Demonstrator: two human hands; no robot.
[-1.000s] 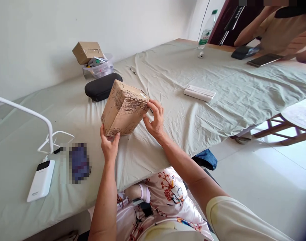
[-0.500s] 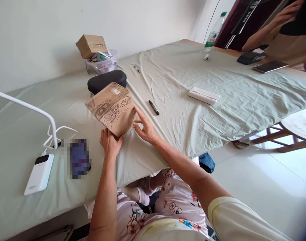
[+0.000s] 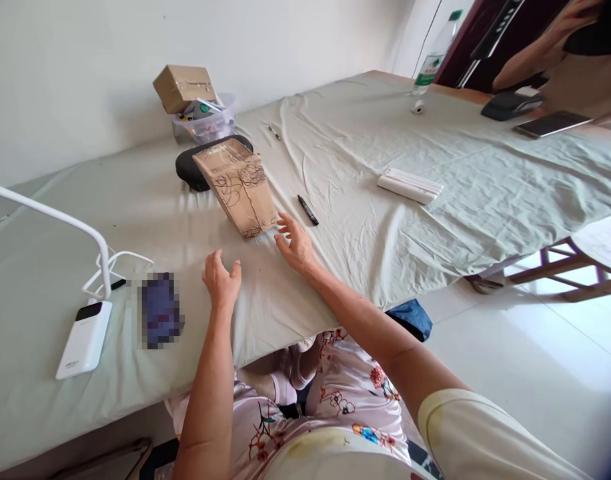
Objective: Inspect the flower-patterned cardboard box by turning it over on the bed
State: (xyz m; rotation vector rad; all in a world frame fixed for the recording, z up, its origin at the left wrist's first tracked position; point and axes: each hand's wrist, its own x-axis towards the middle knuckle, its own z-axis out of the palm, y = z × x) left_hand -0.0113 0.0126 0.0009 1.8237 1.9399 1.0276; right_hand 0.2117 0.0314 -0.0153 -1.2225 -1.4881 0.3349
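A tilted brown cardboard box with black scribbles (image 3: 241,193) is at ten o'clock from the right hand (image 3: 296,247), overlapping a black oval hard case (image 3: 189,170); support unclear. The left hand (image 3: 223,277), fingers parted and empty, is at six o'clock from the box; the right's spread fingers near its corner, contact uncertain. Scribbling looks done on visible faces; what remains elsewhere cannot be told. A black cylindrical marker (image 3: 308,210) lies on the cloth-covered tabletop (image 3: 345,167), unheld.
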